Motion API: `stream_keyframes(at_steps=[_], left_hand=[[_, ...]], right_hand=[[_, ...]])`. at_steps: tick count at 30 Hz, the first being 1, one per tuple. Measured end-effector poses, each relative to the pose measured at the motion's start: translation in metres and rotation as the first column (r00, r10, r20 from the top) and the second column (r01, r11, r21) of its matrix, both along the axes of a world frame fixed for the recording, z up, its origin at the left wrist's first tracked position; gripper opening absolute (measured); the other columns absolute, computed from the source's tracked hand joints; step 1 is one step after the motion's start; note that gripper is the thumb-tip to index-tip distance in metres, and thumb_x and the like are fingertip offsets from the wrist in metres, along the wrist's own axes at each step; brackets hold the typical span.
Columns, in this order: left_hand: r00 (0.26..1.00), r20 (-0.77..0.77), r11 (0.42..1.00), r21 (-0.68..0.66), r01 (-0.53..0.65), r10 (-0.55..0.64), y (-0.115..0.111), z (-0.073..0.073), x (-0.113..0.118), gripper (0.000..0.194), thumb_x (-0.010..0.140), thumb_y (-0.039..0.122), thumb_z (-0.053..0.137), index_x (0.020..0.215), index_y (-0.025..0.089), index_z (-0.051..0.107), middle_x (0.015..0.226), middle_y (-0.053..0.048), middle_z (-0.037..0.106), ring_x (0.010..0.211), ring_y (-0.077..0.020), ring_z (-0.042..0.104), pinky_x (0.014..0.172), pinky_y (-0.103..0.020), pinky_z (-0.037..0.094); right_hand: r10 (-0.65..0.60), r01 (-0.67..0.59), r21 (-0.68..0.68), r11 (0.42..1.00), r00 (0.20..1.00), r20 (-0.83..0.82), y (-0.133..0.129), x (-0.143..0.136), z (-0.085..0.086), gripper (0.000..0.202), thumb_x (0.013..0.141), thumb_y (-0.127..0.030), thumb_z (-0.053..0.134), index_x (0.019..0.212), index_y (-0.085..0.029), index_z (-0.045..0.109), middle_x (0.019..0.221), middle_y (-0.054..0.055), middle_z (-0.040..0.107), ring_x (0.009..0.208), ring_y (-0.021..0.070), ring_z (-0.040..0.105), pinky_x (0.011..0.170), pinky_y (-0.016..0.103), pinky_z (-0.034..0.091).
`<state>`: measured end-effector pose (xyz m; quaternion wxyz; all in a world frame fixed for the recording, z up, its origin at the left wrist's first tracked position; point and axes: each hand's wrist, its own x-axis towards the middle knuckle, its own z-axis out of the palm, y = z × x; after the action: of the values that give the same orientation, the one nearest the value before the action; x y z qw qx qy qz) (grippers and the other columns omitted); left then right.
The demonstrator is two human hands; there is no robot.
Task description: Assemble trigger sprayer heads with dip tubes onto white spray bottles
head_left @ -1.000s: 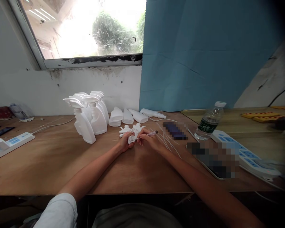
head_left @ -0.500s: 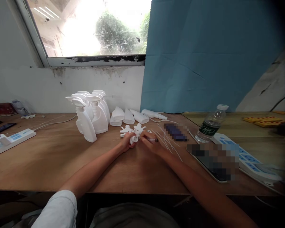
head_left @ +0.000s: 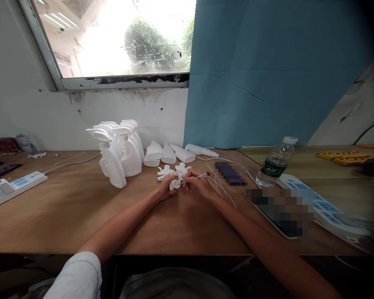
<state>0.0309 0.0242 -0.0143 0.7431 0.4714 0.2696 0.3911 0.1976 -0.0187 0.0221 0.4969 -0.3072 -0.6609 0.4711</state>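
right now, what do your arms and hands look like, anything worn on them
The left arm wears a short, pale sleeve with a hem. The right arm shows no sleeve in view. The left hand and right hand are gloveless, with no watch or band visible.

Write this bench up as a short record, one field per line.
left hand: holds white spray head
right hand: holds pen-like tool, tip at the spray head
just beyond hands: loose spray heads
upright, left: white spray bottles, heads on
lying down, behind: white bottles
right: thin white tubes, water bottle, power strip
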Motion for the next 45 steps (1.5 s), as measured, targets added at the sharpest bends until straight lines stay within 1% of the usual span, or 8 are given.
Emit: stream_keyframes(at_steps=[3,6,11,14,21,27,39,45], left_hand=[[0.999,0.034,0.998,-0.042,0.038,-0.037,0.003,0.001,-0.002,0.024,0.065,0.037,0.062,0.071,0.015,0.053,0.050,-0.001,0.055,0.030,-0.0059,0.034,0.030,-0.019,0.010],[0.995,0.081,0.995,-0.078,0.061,-0.054,0.006,0.002,-0.005,0.024,0.066,0.038,0.060,0.067,0.016,0.051,0.050,-0.001,0.054,0.029,-0.0055,0.032,0.031,-0.019,0.008],[0.986,0.165,0.993,-0.116,0.036,-0.017,0.007,0.003,-0.007,0.023,0.067,0.037,0.059,0.067,0.016,0.050,0.044,0.005,0.042,0.029,-0.0048,0.028,0.031,-0.018,0.007],[0.985,0.171,0.990,-0.138,0.032,-0.008,0.007,0.003,-0.006,0.023,0.069,0.036,0.059,0.066,0.017,0.048,0.043,0.004,0.043,0.029,-0.0056,0.031,0.031,-0.018,0.007],[0.991,0.134,0.991,-0.134,0.028,-0.010,0.004,0.004,-0.002,0.026,0.071,0.039,0.062,0.072,0.014,0.054,0.053,-0.002,0.056,0.033,-0.0074,0.039,0.033,-0.019,0.010],[0.997,0.071,0.996,-0.092,-0.001,0.007,0.000,0.006,0.000,0.036,0.067,0.045,0.068,0.079,0.016,0.050,0.053,-0.001,0.056,0.036,-0.0085,0.042,0.035,-0.019,0.010],[0.993,0.109,0.970,0.231,-0.075,0.051,-0.007,0.012,-0.001,0.054,0.067,0.047,0.079,0.101,0.019,0.046,0.081,-0.001,0.060,0.057,-0.0107,0.055,0.046,-0.020,0.036],[0.951,0.025,0.841,0.462,-0.283,0.307,0.013,0.020,-0.032,0.051,0.077,0.064,0.062,0.096,0.017,0.057,0.075,0.000,0.054,0.063,-0.0092,0.048,0.056,-0.020,0.039]], right_hand=[[0.094,-0.095,-0.015,0.995,0.995,-0.026,0.001,-0.003,-0.003,0.015,0.086,-0.033,0.055,0.078,-0.020,0.054,0.070,0.001,0.065,0.058,0.0138,0.060,0.055,0.027,0.048],[0.066,-0.085,0.176,0.981,0.991,0.115,0.001,-0.005,-0.004,0.014,0.092,-0.033,0.051,0.089,-0.021,0.058,0.080,0.002,0.066,0.070,0.0153,0.063,0.068,0.030,0.053],[-0.103,-0.134,0.551,0.824,0.920,0.378,-0.007,-0.004,0.003,0.021,0.091,-0.027,0.056,0.109,-0.025,0.068,0.124,0.006,0.062,0.121,0.0231,0.053,0.107,0.042,0.041],[-0.134,-0.143,0.622,0.770,0.917,0.377,-0.008,-0.003,0.003,0.025,0.095,-0.027,0.051,0.113,-0.026,0.069,0.116,0.005,0.069,0.115,0.0228,0.059,0.104,0.043,0.044],[-0.191,0.165,0.222,0.961,0.977,0.099,0.006,-0.001,-0.003,0.040,0.092,-0.050,0.051,0.082,-0.022,0.077,0.088,0.007,0.076,0.085,0.0245,0.070,0.082,0.038,0.055],[-0.349,0.347,-0.045,0.937,0.924,-0.153,0.022,0.017,-0.002,0.049,0.085,-0.062,0.055,0.072,-0.019,0.073,0.082,0.010,0.075,0.072,0.0218,0.069,0.074,0.036,0.056],[-0.550,0.546,-0.091,0.833,0.835,-0.024,0.056,0.067,-0.014,0.050,0.076,-0.062,0.057,0.062,-0.014,0.064,0.065,0.012,0.071,0.045,0.0142,0.059,0.043,0.025,0.042],[-0.533,0.570,0.072,0.818,0.705,0.467,0.062,0.088,-0.018,0.050,0.088,-0.050,0.040,0.053,-0.018,0.056,0.052,0.009,0.066,0.037,0.0148,0.054,0.041,0.026,0.040]])
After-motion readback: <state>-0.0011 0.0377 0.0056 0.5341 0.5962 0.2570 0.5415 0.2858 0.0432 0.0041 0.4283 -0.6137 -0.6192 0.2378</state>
